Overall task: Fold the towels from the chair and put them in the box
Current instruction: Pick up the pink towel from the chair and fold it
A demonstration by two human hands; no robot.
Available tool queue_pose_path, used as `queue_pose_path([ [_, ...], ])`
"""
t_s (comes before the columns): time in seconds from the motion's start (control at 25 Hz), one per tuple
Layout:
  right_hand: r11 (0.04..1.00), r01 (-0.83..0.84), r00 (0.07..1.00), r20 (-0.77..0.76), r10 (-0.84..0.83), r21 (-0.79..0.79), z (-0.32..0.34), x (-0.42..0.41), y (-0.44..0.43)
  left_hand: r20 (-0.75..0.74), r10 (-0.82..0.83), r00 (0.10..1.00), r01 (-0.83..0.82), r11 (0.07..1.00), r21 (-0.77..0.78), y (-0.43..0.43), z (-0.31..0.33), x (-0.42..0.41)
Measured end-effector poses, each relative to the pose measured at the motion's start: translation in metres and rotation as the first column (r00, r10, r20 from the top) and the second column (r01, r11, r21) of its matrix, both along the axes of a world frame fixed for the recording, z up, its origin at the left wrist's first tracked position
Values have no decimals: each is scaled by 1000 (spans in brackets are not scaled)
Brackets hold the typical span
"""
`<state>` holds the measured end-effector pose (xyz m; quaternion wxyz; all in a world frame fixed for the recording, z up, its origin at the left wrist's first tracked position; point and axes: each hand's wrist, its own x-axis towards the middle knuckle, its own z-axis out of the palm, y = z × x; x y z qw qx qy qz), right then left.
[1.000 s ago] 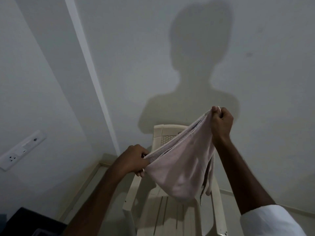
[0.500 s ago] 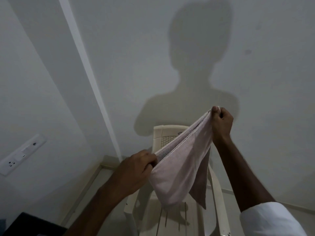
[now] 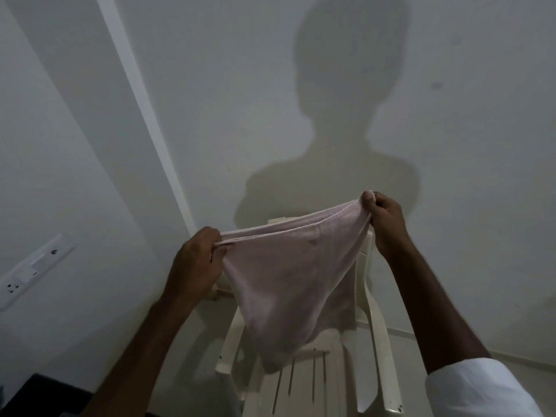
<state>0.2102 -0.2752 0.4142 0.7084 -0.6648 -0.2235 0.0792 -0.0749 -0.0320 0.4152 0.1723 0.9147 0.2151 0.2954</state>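
A pink towel (image 3: 288, 284) was held stretched above the chair (image 3: 377, 341), its top corners pinched by the left hand (image 3: 197, 263) and right hand (image 3: 386, 219).

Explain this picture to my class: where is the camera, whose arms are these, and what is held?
There is no machine: a person wears a wide-angle camera on the head, looking forward and down, so you see their own arms. The left hand and right hand each pinch one end of a pale pink cloth towel, stretched between them in the air, its middle hanging down. Behind it stands a cream plastic armchair against a white wall that shows the person's shadow. A white socket panel is on the left wall.
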Motion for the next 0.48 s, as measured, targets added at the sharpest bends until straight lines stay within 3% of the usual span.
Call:
queue_pose_path([
  [0.08,988,-145,988,-52,143,-44,3,-2,-11,55,-19,998,18,1000,5,10,5,3],
  [0.2,916,-401,910,-103,401,20,7,-6,-26,181,83,980,-54,986,-158,28,12,2],
  [0.32,956,-279,959,-70,273,-95,11,-6,-13,20,82,996,-81,995,-52,37,23,12],
  [0.4,964,-224,974,-55,218,-142,14,-8,-5,16,48,999,-47,999,-12,41,29,16],
  [0.48,932,-362,931,-50,362,17,18,-11,-14,117,-50,992,79,963,-259,47,41,6],
])
